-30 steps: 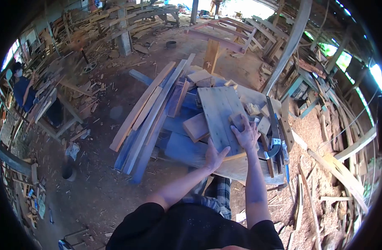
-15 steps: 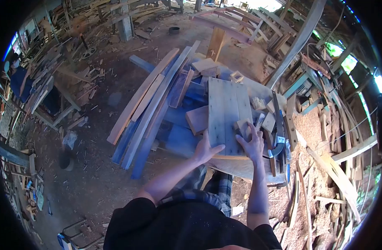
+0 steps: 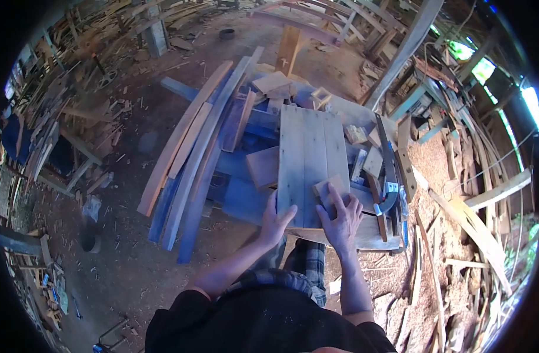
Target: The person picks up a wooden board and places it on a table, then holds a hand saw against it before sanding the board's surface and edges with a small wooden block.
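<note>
A flat panel of joined wooden boards [image 3: 310,147] lies lengthwise in front of me on a cluttered workbench. My left hand [image 3: 274,222] grips its near left edge, thumb over the top face and fingers along the side. On the panel's near right part, my right hand [image 3: 340,219] holds a small wooden block [image 3: 327,188] flat against the surface. The fingers lie over the block's far right side, the thumb at its near left. A thicker wood block [image 3: 263,167] sits against the panel's left side.
Long wooden strips [image 3: 193,141] lie to the left, overhanging the bench. A handsaw with a blue handle [image 3: 390,194] and wood offcuts [image 3: 372,162] lie on the right. A slanted post [image 3: 407,56] rises behind. Another person [image 3: 13,138] is at far left.
My right hand and the block have slid a little left and nearer to me on the panel. My left hand has shifted slightly along the edge. The whole view has tilted a bit.
</note>
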